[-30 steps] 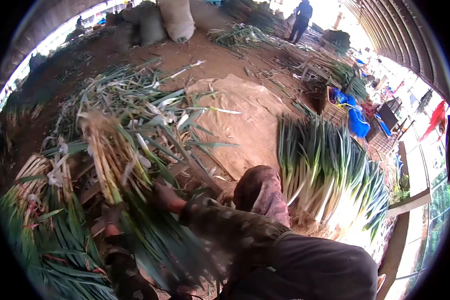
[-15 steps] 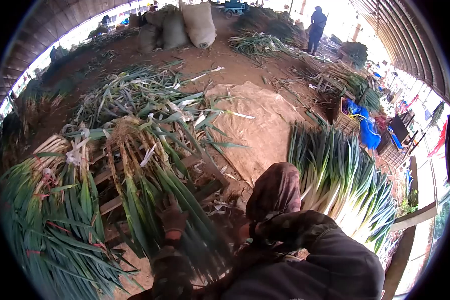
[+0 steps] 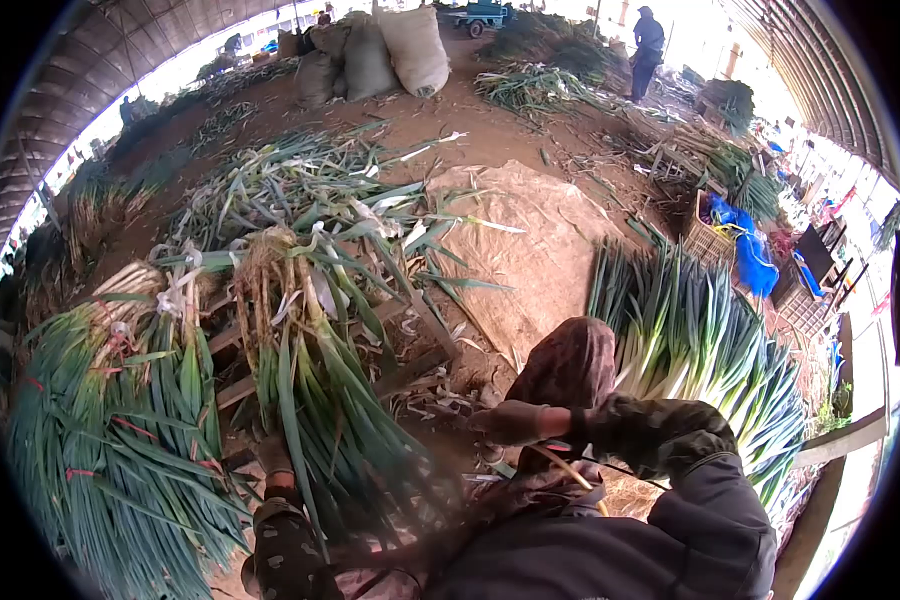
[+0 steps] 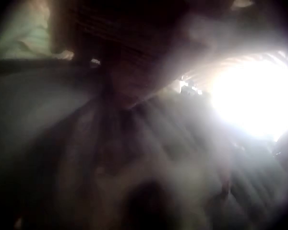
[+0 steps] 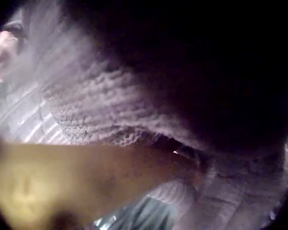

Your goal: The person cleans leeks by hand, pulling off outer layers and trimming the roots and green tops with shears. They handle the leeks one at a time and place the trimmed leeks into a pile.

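Note:
A bunch of leeks (image 3: 345, 400) lies in front of me, roots at the far end and green leaves toward my legs. My gloved left hand (image 3: 274, 456) is at the left side of this bunch, its fingers partly hidden among the leaves. The left wrist view is dark and blurred. Beside my bent knee (image 3: 575, 350), my gloved right hand (image 3: 510, 423) holds a thin tan strip (image 3: 570, 470), which curves back toward my lap. In the right wrist view the strip (image 5: 81, 177) runs into the curled fingers of the knitted glove (image 5: 101, 105).
Tied leek bundles (image 3: 120, 430) are stacked at left. Loose leek leaves (image 3: 290, 185) pile up beyond the wooden frame (image 3: 415, 365). A tan sheet (image 3: 520, 250) covers the ground ahead; leeks (image 3: 700, 340) stand in a row at right. Sacks (image 3: 410, 50) and a person (image 3: 647, 55) are farther back.
Both hands first held the leek bunch, which has since settled on the frame. My right hand left it for my knee and now has the strip; my left shifted to the bunch's left side.

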{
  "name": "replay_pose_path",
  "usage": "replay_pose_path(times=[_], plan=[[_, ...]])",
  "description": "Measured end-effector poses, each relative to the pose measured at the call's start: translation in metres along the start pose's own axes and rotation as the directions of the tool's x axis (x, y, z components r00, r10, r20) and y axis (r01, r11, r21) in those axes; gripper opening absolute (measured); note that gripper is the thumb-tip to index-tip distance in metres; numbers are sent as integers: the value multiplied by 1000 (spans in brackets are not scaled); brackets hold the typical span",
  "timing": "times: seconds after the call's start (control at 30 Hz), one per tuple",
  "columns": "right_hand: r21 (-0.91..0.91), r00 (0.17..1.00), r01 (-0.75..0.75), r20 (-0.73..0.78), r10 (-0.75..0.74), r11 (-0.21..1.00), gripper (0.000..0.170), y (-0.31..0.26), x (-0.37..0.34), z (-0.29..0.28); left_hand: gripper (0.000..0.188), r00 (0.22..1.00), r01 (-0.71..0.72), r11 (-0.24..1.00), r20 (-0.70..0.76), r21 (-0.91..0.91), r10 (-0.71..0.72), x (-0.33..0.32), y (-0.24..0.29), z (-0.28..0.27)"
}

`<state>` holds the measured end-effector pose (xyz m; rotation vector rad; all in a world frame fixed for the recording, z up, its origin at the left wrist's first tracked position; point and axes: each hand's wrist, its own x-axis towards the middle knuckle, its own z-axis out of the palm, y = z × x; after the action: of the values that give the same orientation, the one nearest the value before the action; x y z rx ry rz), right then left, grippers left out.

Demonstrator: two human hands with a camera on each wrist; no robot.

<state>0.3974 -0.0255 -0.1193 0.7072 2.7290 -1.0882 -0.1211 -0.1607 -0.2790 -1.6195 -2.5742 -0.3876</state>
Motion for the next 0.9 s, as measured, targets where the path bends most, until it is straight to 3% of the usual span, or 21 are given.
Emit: replay_pose_path(times=[0.07,0.13,0.23,0.27,0.37,0.4,0.47,0.5,0.57,0.6,0.63,0.7,0.73,0.77,0.83,0.9], plan=[[103,970,207,-151,-191,973,35,-11,-14,-6,55,974,87,994,203,63,-98,9,-8,29],[293,982,152,-150,-111,944,35,-44,-33,-29,49,990,-9,976,137,218,-21,-7,61,-33],[387,977,149,-201,-74,910,38,-50,-45,-32,46,975,-52,995,221,80,33,-24,147,-100],[350,977,132,-204,-62,927,38,-55,-50,-38,42,984,-88,995,152,-53,95,-30,161,-113],[275,964,96,-264,-20,957,38,-75,-74,-59,41,983,-146,941,-153,-305,103,-39,190,-124],[274,949,100,-314,-9,956,38,-80,-84,-68,35,958,-250,880,-233,-403,165,-40,201,-136],[211,922,20,-383,63,977,43,-90,-103,-84,32,973,-114,769,84,-628,213,-52,218,-145],[232,904,70,-426,36,970,45,-94,-108,-91,30,936,-24,700,230,-714,266,-53,225,-146],[270,841,140,-540,30,953,48,-98,-133,-101,36,807,267,246,356,-932,472,-67,230,-109],[164,783,206,-619,-62,965,53,-108,-143,-107,40,709,449,24,373,-893,599,-69,243,-106],[347,810,180,-583,62,920,54,-123,-157,-111,42,684,437,66,379,-897,623,-70,254,-106],[118,757,218,-647,-91,969,55,-127,-165,-106,47,650,400,133,384,-907,656,-80,288,-160],[203,821,130,-571,10,970,59,-111,-170,-87,56,669,408,66,347,-911,657,-82,296,-172],[207,825,172,-565,-25,963,62,-109,-169,-76,58,692,447,48,379,-893,615,-77,307,-178],[174,756,308,-642,-129,935,55,-107,-161,-44,62,736,516,5,446,-857,510,-67,325,-190],[147,817,349,-531,-224,925,51,-97,-163,-20,60,769,557,-231,391,-798,506,-73,328,-195]])
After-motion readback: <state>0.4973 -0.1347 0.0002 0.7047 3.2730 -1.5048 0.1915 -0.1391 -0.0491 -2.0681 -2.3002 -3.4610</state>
